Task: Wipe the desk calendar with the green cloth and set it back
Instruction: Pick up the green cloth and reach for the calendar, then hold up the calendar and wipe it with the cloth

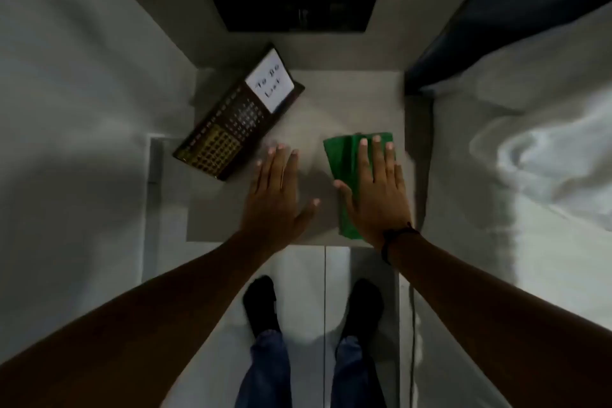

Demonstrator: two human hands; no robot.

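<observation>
So from my head cam I'm looking straight down at a small grey table (347, 99) squeezed between a pale wall on the left and a bed with rumpled white bedding (530, 149) on the right. A dark flat panel (293, 7) sits past the table's far edge; can't tell what it is, it's dim and there's glare on it. Below the table I can see my dark socks (261, 305) and blue trousers (265, 371) on a light floor.

The desk calendar (238, 116) is on the far-left part of the table, turned at an angle, one corner poking over the left edge. It has a white note reading something like "To Do List", but the date grids are too blurry to read. Whether it's standing or lying flat, I can't tell from above.

The green cloth (344, 156) lies folded on the right side, well apart from the calendar, mostly covered.

My right hand (374, 189) is flat on the cloth, fingers spread and straight, not gripping, a dark band on the wrist. My left hand (275, 195) is also spread wide over bare table, fingertips just beside the calendar's near edge, holding nothing. Can't tell if it's touching the surface.
</observation>
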